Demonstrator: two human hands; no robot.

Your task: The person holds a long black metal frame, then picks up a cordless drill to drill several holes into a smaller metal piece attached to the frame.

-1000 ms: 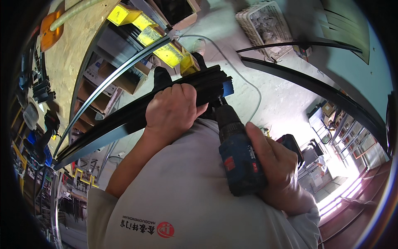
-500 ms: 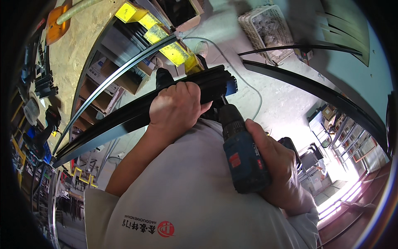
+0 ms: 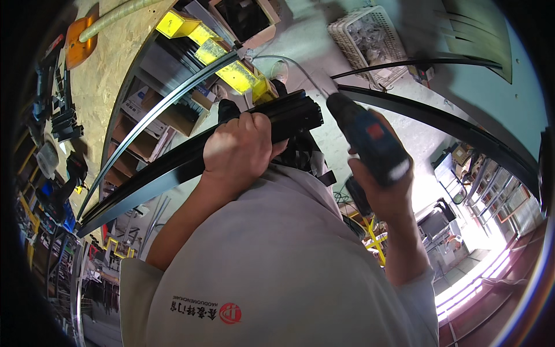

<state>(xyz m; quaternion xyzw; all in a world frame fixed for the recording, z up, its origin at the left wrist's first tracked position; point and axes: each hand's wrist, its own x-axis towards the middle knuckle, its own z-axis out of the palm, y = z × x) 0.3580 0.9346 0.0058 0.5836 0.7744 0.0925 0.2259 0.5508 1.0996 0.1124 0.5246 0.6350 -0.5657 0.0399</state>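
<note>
My left hand (image 3: 236,147) is closed around a long black metal profile (image 3: 298,111), near its right end. The profile slants down to the far left, past my body. In my right hand (image 3: 386,194) is a dark blue cordless drill (image 3: 365,132), gripped by its handle and smeared by motion. The drill's nose points up and left, to the right of the profile's cut end and apart from it. Its bit is too blurred to make out clearly.
Yellow stepped supports (image 3: 236,76) stand just beyond the profile. Another dark bar (image 3: 439,122) stretches across the right. A white plastic crate (image 3: 342,36) holds clear bags on the floor, near an open cardboard box (image 3: 266,36). A wooden board surface (image 3: 118,49) lies at left.
The drill has swung up and right, away from the profile's end, where its tip was before. A blue patch at that end no longer shows. My left hand keeps its grip.
</note>
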